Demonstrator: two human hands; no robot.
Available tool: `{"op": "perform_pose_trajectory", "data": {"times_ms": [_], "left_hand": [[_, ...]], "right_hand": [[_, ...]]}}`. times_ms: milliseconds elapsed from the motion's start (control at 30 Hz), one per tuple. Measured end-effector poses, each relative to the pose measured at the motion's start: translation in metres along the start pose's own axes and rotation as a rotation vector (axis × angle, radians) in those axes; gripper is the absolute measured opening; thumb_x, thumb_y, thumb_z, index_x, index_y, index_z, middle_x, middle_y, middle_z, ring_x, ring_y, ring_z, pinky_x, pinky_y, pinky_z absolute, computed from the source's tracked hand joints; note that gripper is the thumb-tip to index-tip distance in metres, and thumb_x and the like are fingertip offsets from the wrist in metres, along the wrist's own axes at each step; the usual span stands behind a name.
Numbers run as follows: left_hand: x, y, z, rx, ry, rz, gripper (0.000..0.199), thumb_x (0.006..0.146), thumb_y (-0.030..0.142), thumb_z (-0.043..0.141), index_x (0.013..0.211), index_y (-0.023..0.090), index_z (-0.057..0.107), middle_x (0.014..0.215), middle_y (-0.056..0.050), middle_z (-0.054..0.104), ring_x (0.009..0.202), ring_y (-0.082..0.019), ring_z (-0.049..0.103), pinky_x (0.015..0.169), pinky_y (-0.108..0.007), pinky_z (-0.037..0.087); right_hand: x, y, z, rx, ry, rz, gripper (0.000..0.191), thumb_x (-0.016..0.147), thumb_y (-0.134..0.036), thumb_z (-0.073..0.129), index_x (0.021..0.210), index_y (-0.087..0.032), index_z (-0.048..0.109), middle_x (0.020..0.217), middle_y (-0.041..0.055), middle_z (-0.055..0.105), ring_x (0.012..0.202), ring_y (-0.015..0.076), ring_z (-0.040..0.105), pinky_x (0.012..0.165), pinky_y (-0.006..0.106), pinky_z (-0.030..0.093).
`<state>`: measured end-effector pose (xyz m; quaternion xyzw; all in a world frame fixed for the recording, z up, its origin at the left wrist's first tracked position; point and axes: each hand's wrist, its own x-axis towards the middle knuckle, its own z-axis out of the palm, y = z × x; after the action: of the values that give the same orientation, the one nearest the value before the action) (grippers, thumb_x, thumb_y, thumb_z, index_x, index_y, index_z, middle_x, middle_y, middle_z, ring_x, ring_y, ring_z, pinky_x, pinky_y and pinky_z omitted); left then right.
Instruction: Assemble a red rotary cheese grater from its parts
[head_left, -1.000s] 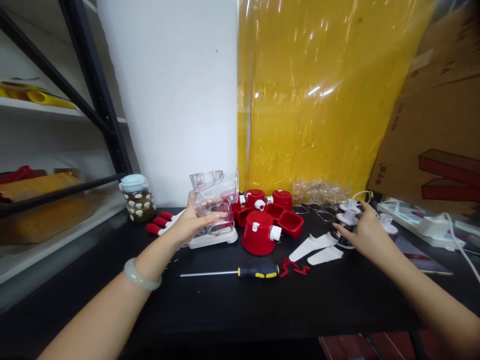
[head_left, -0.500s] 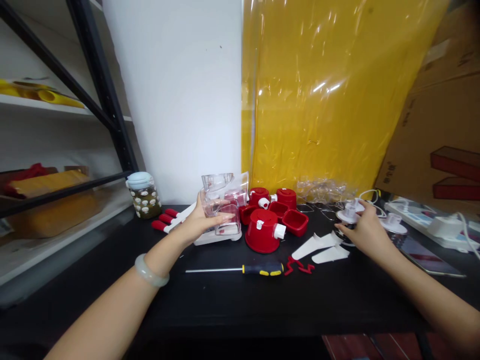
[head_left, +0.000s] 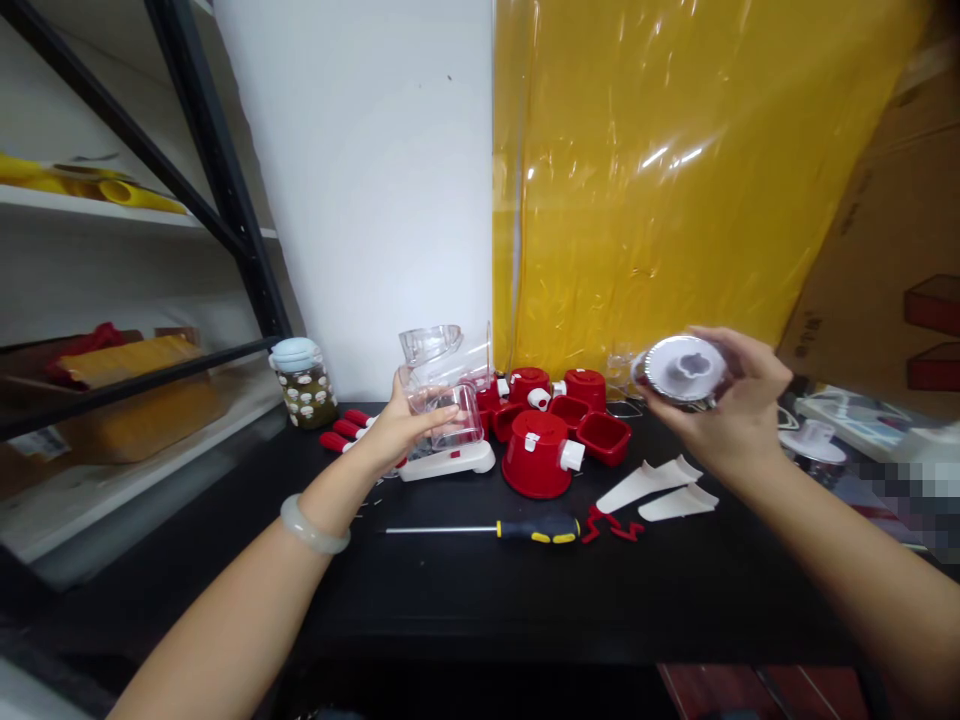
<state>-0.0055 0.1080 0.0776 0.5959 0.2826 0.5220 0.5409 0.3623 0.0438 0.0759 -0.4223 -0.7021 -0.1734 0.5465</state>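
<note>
Lifted off the tabletop (head_left: 480, 600) since the earlier frame, a round drum (head_left: 684, 370) with a frosty white cap and shiny rim is now gripped by the right hand (head_left: 739, 400), fingers curved around its side, cap turned toward the camera. Its look-alike (head_left: 814, 442) stays down at the right. The left hand (head_left: 412, 420) still grasps a glossy, see-through plastic housing (head_left: 442, 375), near a smooth white base (head_left: 450, 460). Between the hands stand a rounded red body (head_left: 538, 455) with a white side knob and squarish red trays (head_left: 604, 437). Nearer lie a screwdriver (head_left: 536, 528), curved white pieces (head_left: 649, 485) and zigzag red bits (head_left: 615, 525). The right forearm partly hides things behind it; a patterned jar (head_left: 304, 390) stands left.
</note>
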Motion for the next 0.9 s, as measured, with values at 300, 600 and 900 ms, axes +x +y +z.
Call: {"op": "perform_pose_trajectory", "data": {"times_ms": [300,600,900], "left_hand": [[-0.001,-0.002,-0.001,0.007,0.000,-0.012,0.092,0.062,0.017,0.087,0.127,0.033,0.024,0.112,-0.002,0.060,0.086,-0.024,0.074,0.084,-0.044,0.061],[-0.003,-0.012,0.002,0.195,-0.073,0.082,0.111,0.060,0.018,0.088,0.142,0.033,0.015,0.116,-0.009,0.059,0.092,-0.026,0.072,0.086,-0.046,0.059],[-0.015,-0.012,0.017,0.263,-0.117,0.113,0.118,0.061,0.018,0.088,0.148,0.031,0.009,0.122,-0.014,0.060,0.100,-0.029,0.070,0.091,-0.047,0.056]], "right_hand": [[0.040,-0.043,0.049,-0.117,-0.048,-0.224,0.074,0.075,-0.045,0.076,0.138,-0.029,0.041,0.119,0.0123,0.061,0.113,0.0379,0.055,0.097,0.061,0.044],[0.017,-0.026,0.085,0.016,0.026,-0.291,0.077,0.074,-0.042,0.078,0.135,-0.030,0.032,0.121,0.0131,0.048,0.114,0.0330,0.053,0.095,0.055,0.047],[0.004,-0.027,0.082,-0.114,-0.031,-0.326,0.069,0.080,-0.031,0.072,0.134,-0.033,0.029,0.123,0.0117,0.060,0.111,0.0316,0.060,0.092,0.053,0.042]]}}
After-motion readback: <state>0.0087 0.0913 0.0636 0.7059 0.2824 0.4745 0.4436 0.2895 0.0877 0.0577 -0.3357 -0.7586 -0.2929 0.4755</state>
